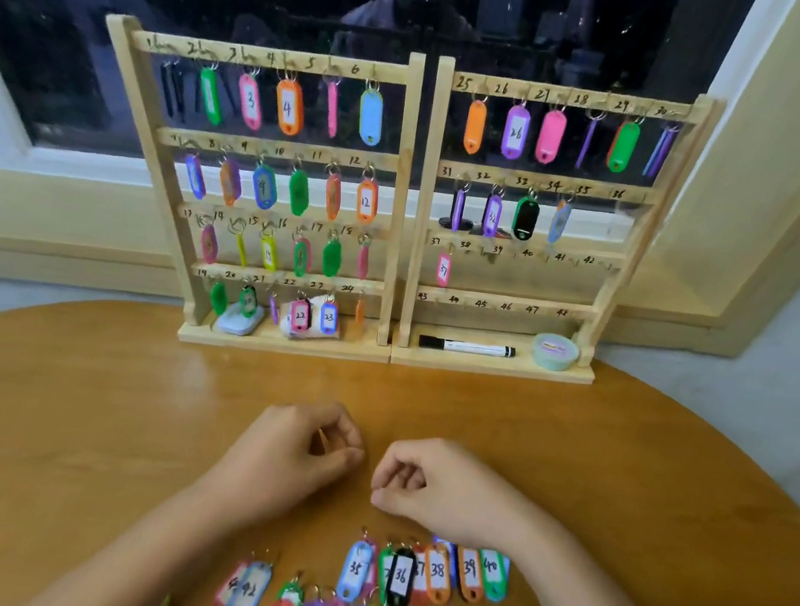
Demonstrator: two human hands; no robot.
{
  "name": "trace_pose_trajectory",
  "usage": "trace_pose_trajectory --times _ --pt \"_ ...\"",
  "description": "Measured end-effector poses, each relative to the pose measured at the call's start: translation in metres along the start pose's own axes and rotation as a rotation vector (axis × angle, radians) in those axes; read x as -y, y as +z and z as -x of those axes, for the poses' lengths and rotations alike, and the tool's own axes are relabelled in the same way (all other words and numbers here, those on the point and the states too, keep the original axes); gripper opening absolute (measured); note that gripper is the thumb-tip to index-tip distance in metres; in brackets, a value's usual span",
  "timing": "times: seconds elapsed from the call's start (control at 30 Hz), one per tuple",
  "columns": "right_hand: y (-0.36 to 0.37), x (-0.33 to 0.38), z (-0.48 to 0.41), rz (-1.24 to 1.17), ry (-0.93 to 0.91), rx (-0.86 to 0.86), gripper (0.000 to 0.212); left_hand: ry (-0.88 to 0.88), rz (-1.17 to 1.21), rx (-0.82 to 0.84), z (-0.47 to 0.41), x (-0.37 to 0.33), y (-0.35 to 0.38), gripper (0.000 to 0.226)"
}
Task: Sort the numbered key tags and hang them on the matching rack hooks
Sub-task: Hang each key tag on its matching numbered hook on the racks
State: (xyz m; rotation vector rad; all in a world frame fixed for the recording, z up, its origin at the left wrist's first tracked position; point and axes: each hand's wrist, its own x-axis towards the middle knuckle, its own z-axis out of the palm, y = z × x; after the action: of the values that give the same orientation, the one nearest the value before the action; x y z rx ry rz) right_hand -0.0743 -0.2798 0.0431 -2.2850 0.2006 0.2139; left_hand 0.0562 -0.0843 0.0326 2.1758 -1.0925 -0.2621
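Oval wooden worktop (60, 408). Two wooden racks stand side by side at its far edge: left rack (277, 344) with tags on hooks 1–24, right rack (482, 367) filled down to 34, plus a pink tag 37 (443, 269).

Left hand (298, 448) mid-worktop, fingers curled to thumb; cannot tell if it pinches anything. Right hand (428, 483) just beside it, curled, nothing visible in it.

Loose key tags (394, 603), numbered 35–48, spread along the near edge.

Black marker (466, 346) and small green tub (555, 351) sit on the right rack's base.
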Motion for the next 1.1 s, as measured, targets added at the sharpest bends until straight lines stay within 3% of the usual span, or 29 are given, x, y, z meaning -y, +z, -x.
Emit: trace_pose_trajectory --times 0.3,0.57,0.83,1.1 --pt "0.006 0.004 0.005 0.021 -0.031 0.091 0.007 0.031 0.027 0.115 0.014 0.012 0.003 0.003" --pt "0.012 0.002 0.005 0.249 -0.087 0.102 0.039 0.08 0.016 0.194 0.017 0.014 0.01 0.004" --pt "0.017 0.001 0.003 0.267 -0.097 0.054 0.024 0.058 0.037 0.195 0.016 0.016 0.011 0.004" --pt "0.021 -0.001 -0.003 0.121 -0.043 -0.01 0.012 0.043 0.064 0.218 0.016 0.014 0.013 0.006"
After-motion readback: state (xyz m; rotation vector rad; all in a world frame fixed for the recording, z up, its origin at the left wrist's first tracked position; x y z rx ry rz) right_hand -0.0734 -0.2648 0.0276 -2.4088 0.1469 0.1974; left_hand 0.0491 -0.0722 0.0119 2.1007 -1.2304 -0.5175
